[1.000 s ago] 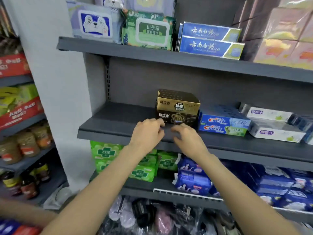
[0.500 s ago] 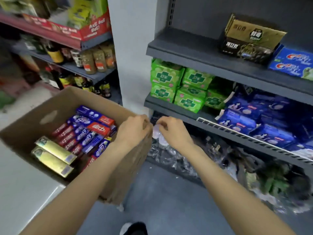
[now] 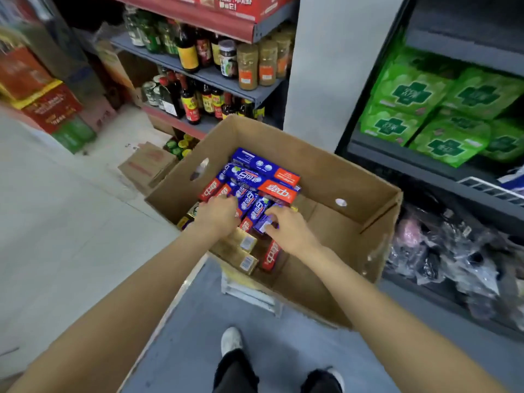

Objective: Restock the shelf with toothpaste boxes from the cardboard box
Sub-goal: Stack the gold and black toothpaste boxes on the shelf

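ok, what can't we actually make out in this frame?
- Head view: the left hand covers the boxes under it, so its grip is unclear.
- The right hand hides part of the blue toothpaste box it is on.
- The cardboard box near wall hides its bottom.
- The bottles have labels too small to read.

A cardboard box (image 3: 326,177) sits open on the floor (image 3: 71,222), in front of a person's two feet. Inside it, toothpaste boxes (image 3: 255,177) lie piled toward the left and far side. Both hands reach down into the pile: the left hand (image 3: 217,215) on the left, the right hand (image 3: 287,229) just beside it on the right. To the right of the box stands a shelf (image 3: 425,163) holding packs (image 3: 425,109). Behind the box, to the left, another shelf (image 3: 204,78) carries bottles (image 3: 188,49) and jars (image 3: 256,63).
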A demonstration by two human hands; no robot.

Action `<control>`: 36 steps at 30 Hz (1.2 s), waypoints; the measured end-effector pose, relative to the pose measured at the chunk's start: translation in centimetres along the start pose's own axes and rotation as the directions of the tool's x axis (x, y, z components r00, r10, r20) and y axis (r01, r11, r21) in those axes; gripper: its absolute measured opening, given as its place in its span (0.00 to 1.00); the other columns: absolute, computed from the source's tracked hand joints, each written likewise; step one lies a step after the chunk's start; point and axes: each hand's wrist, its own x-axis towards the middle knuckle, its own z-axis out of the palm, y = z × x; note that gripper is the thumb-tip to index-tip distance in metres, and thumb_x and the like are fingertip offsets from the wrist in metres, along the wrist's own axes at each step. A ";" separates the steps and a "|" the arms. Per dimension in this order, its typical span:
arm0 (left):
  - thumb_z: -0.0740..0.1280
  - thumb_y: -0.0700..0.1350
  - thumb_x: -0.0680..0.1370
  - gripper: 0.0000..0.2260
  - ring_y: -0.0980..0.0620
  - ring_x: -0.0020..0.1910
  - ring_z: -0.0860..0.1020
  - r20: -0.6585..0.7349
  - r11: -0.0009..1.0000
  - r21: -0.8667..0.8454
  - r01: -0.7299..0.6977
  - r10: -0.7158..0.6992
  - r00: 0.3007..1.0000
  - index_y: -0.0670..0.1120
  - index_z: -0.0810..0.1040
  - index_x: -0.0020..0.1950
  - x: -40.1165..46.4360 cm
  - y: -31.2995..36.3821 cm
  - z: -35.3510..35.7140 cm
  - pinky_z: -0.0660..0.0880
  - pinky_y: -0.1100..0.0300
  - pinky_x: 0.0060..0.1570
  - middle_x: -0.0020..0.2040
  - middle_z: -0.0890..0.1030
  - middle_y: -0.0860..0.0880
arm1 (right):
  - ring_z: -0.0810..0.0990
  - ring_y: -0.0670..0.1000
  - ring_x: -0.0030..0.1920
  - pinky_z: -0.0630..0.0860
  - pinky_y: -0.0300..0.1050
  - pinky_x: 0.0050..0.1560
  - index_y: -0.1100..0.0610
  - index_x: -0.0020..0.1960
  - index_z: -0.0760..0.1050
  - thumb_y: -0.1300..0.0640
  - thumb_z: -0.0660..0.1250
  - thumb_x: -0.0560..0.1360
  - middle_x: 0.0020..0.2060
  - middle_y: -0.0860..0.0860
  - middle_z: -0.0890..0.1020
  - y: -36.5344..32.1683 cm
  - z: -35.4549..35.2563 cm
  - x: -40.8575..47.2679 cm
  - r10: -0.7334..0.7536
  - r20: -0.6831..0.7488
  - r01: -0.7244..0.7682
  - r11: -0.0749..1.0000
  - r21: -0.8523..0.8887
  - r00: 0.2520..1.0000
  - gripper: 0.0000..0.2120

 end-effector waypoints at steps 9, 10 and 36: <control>0.70 0.51 0.74 0.35 0.36 0.68 0.64 0.322 0.991 -0.090 0.095 -0.061 0.945 0.49 0.53 0.74 3.9 -6.6 2.5 0.66 0.44 0.65 0.70 0.58 0.38 | 0.68 0.60 0.68 0.68 0.49 0.65 0.48 0.77 0.44 0.42 0.72 0.69 0.72 0.59 0.62 -2.2 8.3 4.2 0.354 0.334 -0.396 0.916 0.063 0.873 0.48; 0.70 0.51 0.74 0.36 0.37 0.68 0.64 0.339 0.981 -0.143 0.135 -0.080 0.937 0.48 0.52 0.74 4.3 -6.9 2.6 0.66 0.46 0.65 0.70 0.59 0.37 | 0.68 0.59 0.68 0.68 0.48 0.64 0.49 0.77 0.45 0.43 0.73 0.68 0.72 0.57 0.64 -2.0 8.6 4.3 0.389 0.334 -0.435 0.898 0.070 0.858 0.49; 0.73 0.52 0.71 0.31 0.44 0.68 0.69 -0.126 0.757 -0.619 -0.209 0.167 0.978 0.53 0.66 0.71 5.3 -2.5 -5.0 0.62 0.45 0.69 0.65 0.75 0.48 | 0.78 0.54 0.55 0.81 0.56 0.44 0.53 0.58 0.66 0.66 0.74 0.67 0.57 0.53 0.77 0.8 -0.5 0.0 0.463 0.207 -0.280 0.095 0.955 0.862 0.25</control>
